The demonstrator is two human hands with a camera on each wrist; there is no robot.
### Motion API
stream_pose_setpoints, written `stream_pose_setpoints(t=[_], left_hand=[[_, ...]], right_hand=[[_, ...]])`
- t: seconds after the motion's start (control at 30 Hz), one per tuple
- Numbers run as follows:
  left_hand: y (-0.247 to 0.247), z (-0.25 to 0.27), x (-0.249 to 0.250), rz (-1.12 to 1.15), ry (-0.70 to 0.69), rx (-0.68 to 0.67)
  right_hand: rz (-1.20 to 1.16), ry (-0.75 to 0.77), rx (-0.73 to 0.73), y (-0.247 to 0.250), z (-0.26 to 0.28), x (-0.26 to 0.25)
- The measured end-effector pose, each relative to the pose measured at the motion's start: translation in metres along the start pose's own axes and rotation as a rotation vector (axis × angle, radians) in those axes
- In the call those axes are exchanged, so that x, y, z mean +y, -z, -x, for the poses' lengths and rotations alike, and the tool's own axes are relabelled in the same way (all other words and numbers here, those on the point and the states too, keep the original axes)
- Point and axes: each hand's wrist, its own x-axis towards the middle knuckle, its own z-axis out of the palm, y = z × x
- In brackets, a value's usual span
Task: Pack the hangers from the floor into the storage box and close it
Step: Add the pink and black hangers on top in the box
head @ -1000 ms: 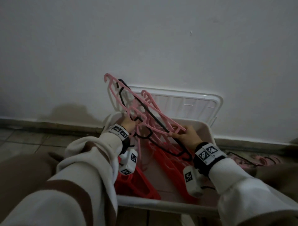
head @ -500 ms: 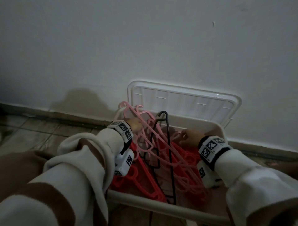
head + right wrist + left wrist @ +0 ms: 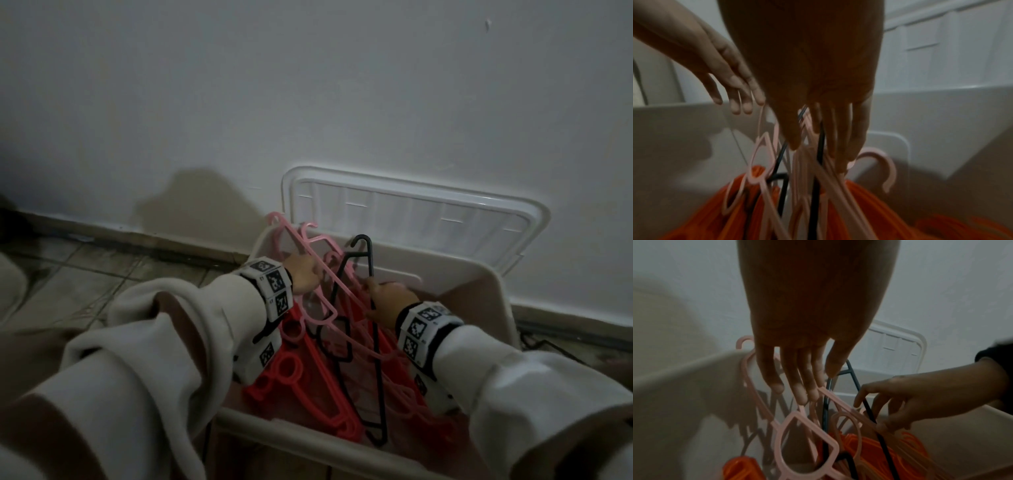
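The pink hangers (image 3: 310, 274) and the black hanger (image 3: 368, 329) lie tilted inside the box (image 3: 493, 301), resting on a layer of red hangers (image 3: 291, 373) that covers the bottom. The pink hooks (image 3: 274, 219) rise above the rear left rim. The black hook (image 3: 363, 241) stands just above the rear wall. The lid (image 3: 411, 212) stands upright behind the box, leaning on the wall (image 3: 308, 85).

Left hand (image 3: 303, 277): fingers (image 3: 803, 392) extended and relaxed, tips touching a pink bar, nothing gripped. Right hand (image 3: 388, 301): fingers (image 3: 840, 146) extended downward among the pink and black bars. In the left wrist view one finger rests over the black rod. No closed grasp is visible, so the bundle reads as released or nearly so.

Probable faults from this state:

- Lid obstruction. The protruding hooks sit in the path of the lid. If the bundle is left tilted, the lid will likely bear on them and fail to seat.
- Snagging. The right fingers are threaded between thin bars. A fast withdrawal may catch a bar and lift hangers back out.
- Tangling. Pink, black and red frames interlock at different angles. Pressing down on one end may lever the other end over the rim.
- Remaining stock. At least one dark hanger (image 3: 548, 346) seems to lie on the floor (image 3: 102, 274) right of the box, though the view is dim. A tilted bundle leaves less flat room for it.

Corrective judgement: lay the bundle flat, hooks below the rim, before lowering the lid.
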Motion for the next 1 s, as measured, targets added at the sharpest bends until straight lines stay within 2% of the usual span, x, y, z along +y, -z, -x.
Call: stream_pose_setpoints(t=[0.17, 0.27, 0.43, 0.57, 0.7, 0.87, 1.0], left_hand=[[-0.014, 0.002, -0.021, -0.034, 0.049, -0.053], [-0.017, 0.006, -0.030, -0.010, 0.058, -0.071], [-0.026, 0.011, -0.038, 0.209, 0.136, -0.183], [-0.036, 0.015, -0.036, 0.366, 0.196, -0.223], [-0.038, 0.023, -0.023, 0.380, 0.213, -0.285], [-0.029, 0.023, 0.001, 0.479, 0.126, -0.083], [-0.018, 0.023, 0.015, 0.770, 0.018, 0.152]], right_hand=[[0.131, -0.052, 0.063, -0.016, -0.014, -0.002], [0.149, -0.025, 0.060, -0.016, -0.017, -0.003], [0.071, -0.013, 0.049, -0.004, -0.012, 0.003], [0.050, 0.003, 0.022, 0.009, -0.005, 0.008], [-0.169, -0.002, 0.096, 0.019, 0.005, 0.018], [-0.331, 0.087, 0.184, 0.033, 0.021, 0.028], [-0.536, 0.149, 0.183, 0.043, 0.031, 0.028]])
